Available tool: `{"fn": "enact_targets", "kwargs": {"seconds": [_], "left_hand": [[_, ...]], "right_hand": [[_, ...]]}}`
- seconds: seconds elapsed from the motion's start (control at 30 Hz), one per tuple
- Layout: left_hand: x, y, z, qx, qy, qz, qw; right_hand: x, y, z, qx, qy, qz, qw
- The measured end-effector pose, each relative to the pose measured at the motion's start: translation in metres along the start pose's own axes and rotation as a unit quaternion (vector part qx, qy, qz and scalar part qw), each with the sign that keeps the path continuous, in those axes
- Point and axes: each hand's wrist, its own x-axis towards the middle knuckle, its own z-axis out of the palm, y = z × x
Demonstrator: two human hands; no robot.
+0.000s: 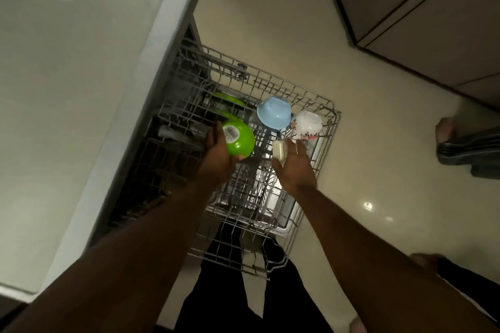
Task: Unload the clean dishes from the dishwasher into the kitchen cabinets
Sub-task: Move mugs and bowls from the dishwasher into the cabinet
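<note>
Here, head view: I see a pale surface (pixel 67 89) at left, cream floor (pixel 270 21), cabinets (pixel 433 8) at right. The pulled-out wire rack (pixel 322 149) holds a blue bowl (pixel 273 116) and floral cup (pixel 307 125). My left hand (pixel 216 154) has fingers grasping a green bowl (pixel 239 139); right hand (pixel 293 167) fingers grasp a cream item (pixel 280 151).

both bare arms reach forward and down. the left hand (pixel 217 151) curls its fingers round a green bowl (pixel 239 138); the right hand (pixel 295 165) pinches a small cream piece (pixel 280 151), other fingers spread.
</note>
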Motion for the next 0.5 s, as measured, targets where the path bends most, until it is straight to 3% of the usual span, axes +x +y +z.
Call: {"fn": "enact_targets", "kwargs": {"seconds": [0.23,0.5], "left_hand": [[-0.078,0.012,-0.001,-0.022,0.061,0.021,0.998],[-0.183,0.01,0.008,-0.043,0.158,-0.026,0.986]], "right_hand": [[-0.052,-0.002,-0.015,0.0,0.003,-0.048,0.999],[-0.122,0.007,-0.018,-0.039,-0.028,-0.137,0.989]]}}
